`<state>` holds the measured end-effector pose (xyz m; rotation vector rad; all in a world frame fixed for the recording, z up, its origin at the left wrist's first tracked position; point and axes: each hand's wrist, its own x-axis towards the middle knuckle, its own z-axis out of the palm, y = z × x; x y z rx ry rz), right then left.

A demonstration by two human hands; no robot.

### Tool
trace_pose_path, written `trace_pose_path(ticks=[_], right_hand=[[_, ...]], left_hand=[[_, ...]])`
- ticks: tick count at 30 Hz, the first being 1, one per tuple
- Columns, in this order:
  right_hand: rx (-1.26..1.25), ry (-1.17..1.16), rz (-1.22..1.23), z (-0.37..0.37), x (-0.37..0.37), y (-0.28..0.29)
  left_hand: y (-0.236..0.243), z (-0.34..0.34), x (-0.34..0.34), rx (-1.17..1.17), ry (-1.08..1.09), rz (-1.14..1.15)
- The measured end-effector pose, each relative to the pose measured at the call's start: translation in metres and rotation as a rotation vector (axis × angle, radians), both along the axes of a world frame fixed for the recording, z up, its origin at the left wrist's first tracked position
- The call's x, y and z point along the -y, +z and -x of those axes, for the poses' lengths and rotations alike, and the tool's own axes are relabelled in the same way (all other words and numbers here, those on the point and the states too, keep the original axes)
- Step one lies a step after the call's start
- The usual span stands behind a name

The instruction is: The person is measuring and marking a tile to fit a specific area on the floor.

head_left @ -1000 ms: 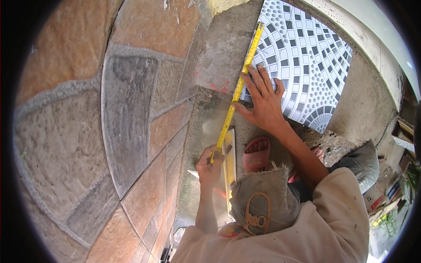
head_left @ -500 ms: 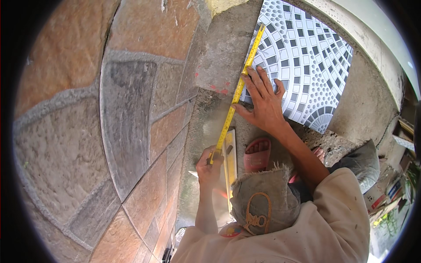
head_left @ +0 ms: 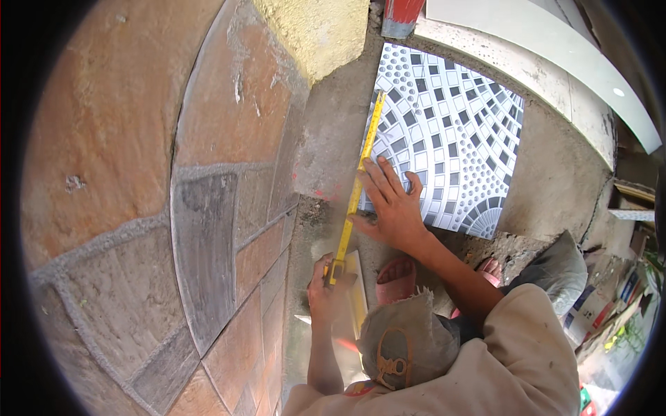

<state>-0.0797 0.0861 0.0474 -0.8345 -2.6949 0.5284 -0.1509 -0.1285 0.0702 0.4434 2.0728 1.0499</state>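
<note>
My left hand (head_left: 321,295) is closed around the case of a yellow tape measure (head_left: 340,251), low over the ground. Its blade stretches away from me onto a square tile (head_left: 463,161) with a grey, black and white mosaic pattern, running close along the tile's left edge. With fingers spread, my right hand (head_left: 397,211) rests on the tile's near left part. Its fingertips and thumb touch the blade. The tile lies flat on rough concrete. A long yellow-and-white bar (head_left: 357,298) lies beside my left hand, partly hidden by it.
A stone-clad surface (head_left: 205,249) fills the left side. Beyond the tile are a yellow rough block (head_left: 319,38), a red post (head_left: 401,17) and a pale curved ledge (head_left: 527,76). My pink slippers (head_left: 397,281) are near the tile. Stacked pieces (head_left: 631,197) stand at the right.
My view has shifted, so the tile and hands sit lower and further left in it. The blade between my hands looks shorter, and more of the tape case shows.
</note>
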Motion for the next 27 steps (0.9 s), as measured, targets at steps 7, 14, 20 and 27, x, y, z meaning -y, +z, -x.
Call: trace_pose_path(ticks=[7, 14, 20, 27], right_hand=[[0.007, 0.012, 0.045, -0.008, -0.011, 0.011], [0.036, 0.001, 0.045, -0.006, -0.027, 0.016], [-0.005, -0.003, 0.025, -0.01, -0.032, 0.017], [0.026, -0.002, 0.049, -0.011, -0.032, 0.023]], left_hand=[[0.045, 0.001, -0.076, 0.171, 0.106, 0.027], [0.041, 0.017, -0.111, -0.025, -0.01, -0.084], [0.049, 0.056, -0.154, -0.549, -0.131, -0.313], [0.052, 0.111, -0.284, -0.287, -0.138, -0.353]])
